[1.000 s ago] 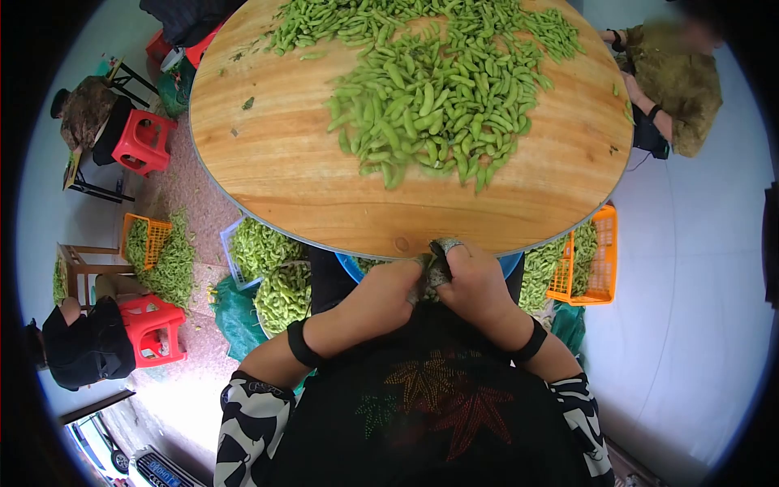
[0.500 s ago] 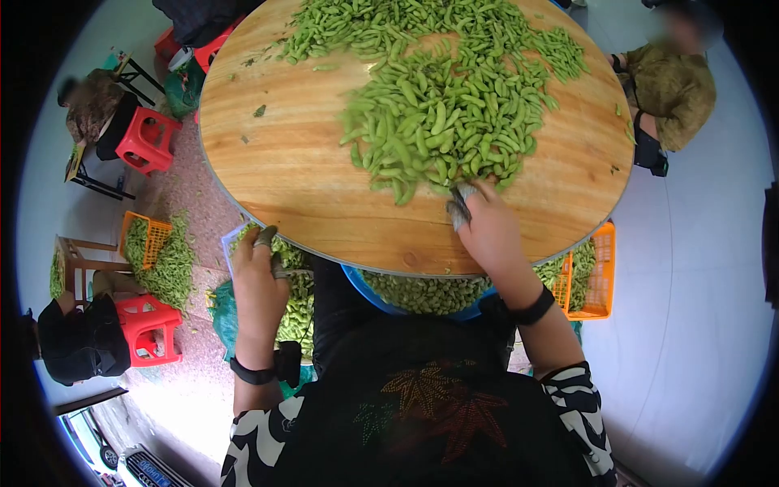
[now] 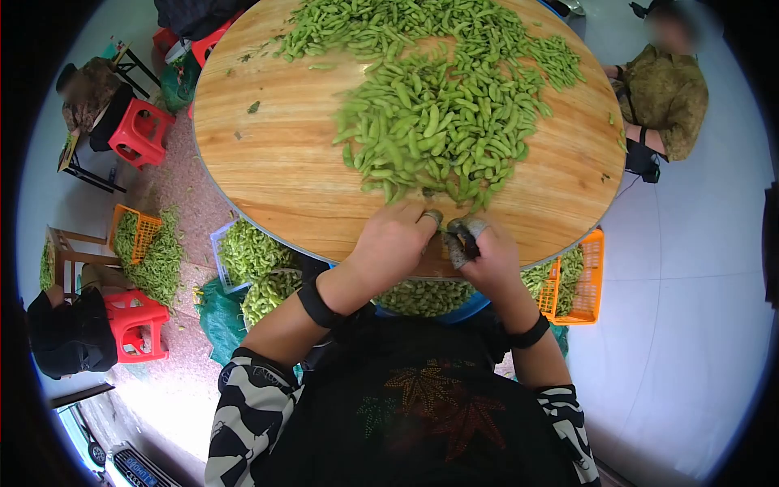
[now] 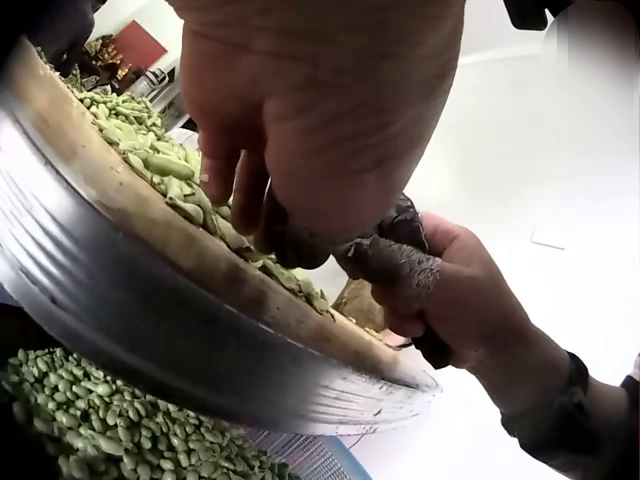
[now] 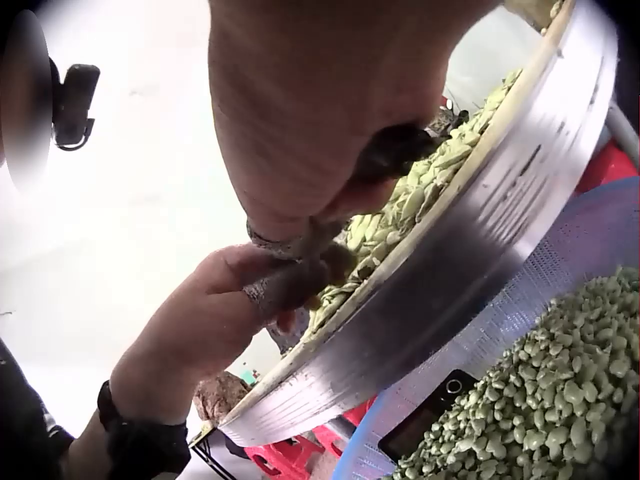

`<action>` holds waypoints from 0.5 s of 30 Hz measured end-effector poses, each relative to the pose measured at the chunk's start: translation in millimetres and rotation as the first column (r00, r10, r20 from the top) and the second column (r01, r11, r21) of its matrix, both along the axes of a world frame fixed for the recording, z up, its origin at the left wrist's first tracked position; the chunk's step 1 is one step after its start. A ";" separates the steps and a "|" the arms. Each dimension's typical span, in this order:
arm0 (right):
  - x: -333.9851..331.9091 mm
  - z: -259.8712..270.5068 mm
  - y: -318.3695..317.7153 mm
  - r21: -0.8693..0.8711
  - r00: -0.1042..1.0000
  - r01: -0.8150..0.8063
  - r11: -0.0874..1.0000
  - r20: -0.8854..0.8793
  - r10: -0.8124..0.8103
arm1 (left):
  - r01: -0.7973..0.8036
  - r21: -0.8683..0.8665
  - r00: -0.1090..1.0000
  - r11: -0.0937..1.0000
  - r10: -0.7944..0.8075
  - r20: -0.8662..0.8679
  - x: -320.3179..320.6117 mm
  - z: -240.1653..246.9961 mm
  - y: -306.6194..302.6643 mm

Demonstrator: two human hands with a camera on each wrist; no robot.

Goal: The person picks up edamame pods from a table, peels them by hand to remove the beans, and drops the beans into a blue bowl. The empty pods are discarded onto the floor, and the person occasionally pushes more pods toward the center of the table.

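A broad heap of green soybean pods (image 3: 454,114) lies on the round wooden table (image 3: 276,170). At the table's near edge my left hand (image 3: 393,243) and right hand (image 3: 493,258) meet, fingertips close together. Grey covers wrap the thumbs and some fingertips, worn and dark in places. Between the fingertips both hands pinch a small green soybean pod (image 3: 443,226), mostly hidden by the fingers. In the left wrist view, the fingers of my left hand (image 4: 330,130) bend down beside the pods. Below the edge, a blue basin (image 3: 466,310) holds shelled soybeans (image 3: 422,298).
Crates and bags of pods stand left of my legs, including a green sack (image 3: 221,321). An orange crate (image 3: 583,280) is at the right. People sit around the room, some on red stools (image 3: 138,325). A dark phone-like object (image 5: 430,415) lies by the beans.
Half a second ago the left hand was out by the table's left edge and the right hand reached into the pods. Both have since come together at the near edge.
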State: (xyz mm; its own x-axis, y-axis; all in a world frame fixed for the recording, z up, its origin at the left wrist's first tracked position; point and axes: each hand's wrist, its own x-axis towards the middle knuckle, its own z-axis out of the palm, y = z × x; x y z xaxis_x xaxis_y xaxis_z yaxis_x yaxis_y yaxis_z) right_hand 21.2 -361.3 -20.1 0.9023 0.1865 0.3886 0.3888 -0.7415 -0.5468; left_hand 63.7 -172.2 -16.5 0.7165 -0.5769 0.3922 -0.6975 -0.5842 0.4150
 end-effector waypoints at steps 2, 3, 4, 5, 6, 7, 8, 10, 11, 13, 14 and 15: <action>-5.2 -9.8 -0.5 0.264 0.980 0.137 0.955 -0.178 -0.092 | 0.037 0.101 0.988 0.994 -0.021 -0.156 -4.4 -5.9 2.2; -6.0 -9.8 0.3 0.270 0.979 0.141 0.952 -0.182 -0.094 | 0.010 0.046 0.965 0.999 0.002 -0.262 -8.4 -9.2 3.8; -7.0 -8.2 1.8 0.382 0.942 0.166 0.909 -0.333 -0.031 | -0.024 -0.005 0.930 1.000 0.021 -0.367 -12.4 -10.9 5.7; -7.9 -6.7 3.1 0.483 0.883 0.205 0.851 -0.467 0.052 | -0.023 0.005 0.928 1.000 0.023 -0.371 -16.4 -10.6 8.1; -7.1 -5.5 3.0 0.489 0.881 0.208 0.847 -0.470 0.055 | -0.009 -0.057 0.919 0.998 -0.014 -0.395 -20.4 -5.5 10.4; -4.7 -3.9 1.6 0.601 0.791 0.265 0.754 -0.583 0.186 | 0.002 -0.120 0.908 0.993 -0.052 -0.416 -24.0 -1.4 12.6; -3.4 -2.4 0.9 0.683 0.681 0.339 0.647 -0.653 0.331 | 0.000 -0.114 0.906 0.993 -0.048 -0.420 -26.6 1.1 15.6; -4.0 -0.1 2.7 0.720 0.723 0.256 0.644 -0.585 0.366 | -0.233 -0.407 0.336 0.883 -0.320 -0.886 -30.1 4.5 21.1; -4.5 0.3 4.0 0.748 0.761 0.169 0.642 -0.513 0.397 | -0.234 -0.403 0.334 0.885 -0.316 -0.888 -31.5 4.9 21.8; -8.9 0.5 7.9 0.660 0.826 0.094 0.745 -0.469 0.311 | -0.430 -0.460 0.146 0.777 -0.443 -0.884 -32.7 5.6 22.6; -12.0 0.5 9.3 0.547 0.884 0.033 0.837 -0.406 0.231 | -0.430 -0.460 0.148 0.777 -0.442 -0.885 -32.2 6.6 23.2; -16.3 0.1 9.4 0.548 0.884 0.033 0.836 -0.406 0.231 | -0.402 -0.474 0.220 0.783 -0.420 -0.880 -31.4 7.6 24.1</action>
State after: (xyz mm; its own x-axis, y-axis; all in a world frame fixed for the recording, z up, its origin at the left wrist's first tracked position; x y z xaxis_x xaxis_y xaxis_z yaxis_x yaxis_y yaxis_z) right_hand 4.9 -352.0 -19.9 0.9851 0.1709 0.0205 0.0649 -0.2580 -0.9640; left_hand 32.2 -148.1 -8.9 0.7382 -0.5730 -0.3559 0.4500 0.0254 0.8926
